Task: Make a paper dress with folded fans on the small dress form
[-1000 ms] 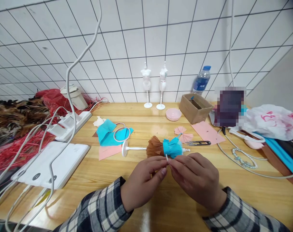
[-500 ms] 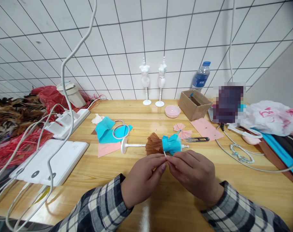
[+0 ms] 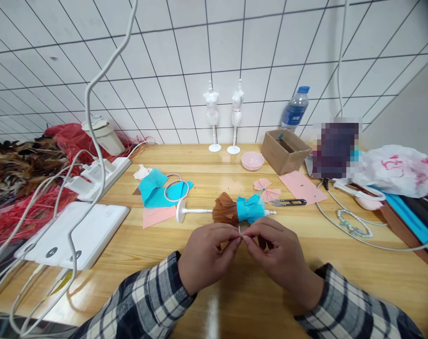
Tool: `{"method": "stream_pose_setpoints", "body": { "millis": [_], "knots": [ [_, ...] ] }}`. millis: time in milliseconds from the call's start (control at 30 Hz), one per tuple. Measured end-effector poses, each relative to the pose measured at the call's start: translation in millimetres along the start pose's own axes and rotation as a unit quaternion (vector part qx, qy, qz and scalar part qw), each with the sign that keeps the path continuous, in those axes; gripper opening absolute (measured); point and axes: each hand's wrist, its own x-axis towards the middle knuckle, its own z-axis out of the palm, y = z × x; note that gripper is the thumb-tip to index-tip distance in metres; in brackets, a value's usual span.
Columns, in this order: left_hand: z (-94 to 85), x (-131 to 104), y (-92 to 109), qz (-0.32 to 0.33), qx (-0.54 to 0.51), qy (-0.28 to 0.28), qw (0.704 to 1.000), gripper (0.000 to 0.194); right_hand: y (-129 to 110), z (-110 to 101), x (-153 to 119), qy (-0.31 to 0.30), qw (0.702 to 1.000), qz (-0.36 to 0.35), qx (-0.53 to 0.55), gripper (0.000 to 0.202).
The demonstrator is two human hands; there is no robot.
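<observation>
Between the fingertips of both hands is a thin white strip (image 3: 240,230), small and partly covered. My left hand (image 3: 210,254) pinches it from the left, and my right hand (image 3: 279,254) pinches from the right, their tips almost meeting. Just beyond the fingers a white miniature dress form (image 3: 196,211) lies on its side, its round base to the left. It wears a pleated brown paper skirt (image 3: 225,208) and a blue crepe-paper top (image 3: 249,208). Thread snips (image 3: 289,202) and a pink pleated paper bow (image 3: 267,190) lie beyond my right hand.
Two upright white dress forms (image 3: 212,115) stand by the tiled wall. A pink bowl (image 3: 252,161), a cardboard box (image 3: 285,153) and a water bottle (image 3: 296,110) are at the back. Blue paper (image 3: 152,190) lies left, near a white power bank (image 3: 73,235) and cables.
Both hands have shifted slightly, and the white strip between the fingertips sits a little lower and more upright. The dress form lies in the same place.
</observation>
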Motion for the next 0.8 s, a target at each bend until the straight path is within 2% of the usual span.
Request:
{"method": "stream_pose_setpoints", "body": {
  "millis": [233, 400, 600, 800],
  "knots": [
    [0.0, 2.4, 2.6, 0.0, -0.002, 0.015, 1.0, 0.015, 0.2, 0.6, 0.5, -0.018, 0.998, 0.049, 0.046, 0.01],
    [-2.8, 2.9, 0.6, -0.002, 0.029, 0.016, 0.999, 0.016, 2.4, -1.4, -2.0, -0.025, 0.998, 0.002, 0.059, 0.016],
    [-3.0, 2.2, 0.8, 0.02, 0.081, 0.01, 0.996, 0.016, 2.9, 1.6, -2.6, -0.008, 1.0, -0.022, 0.008, 0.012],
    [-1.8, 0.0, 1.7, 0.01, 0.042, 0.009, 0.999, 0.015, 2.5, 2.7, 2.0, -0.013, 0.997, 0.035, 0.069, 0.011]
  ]
}}
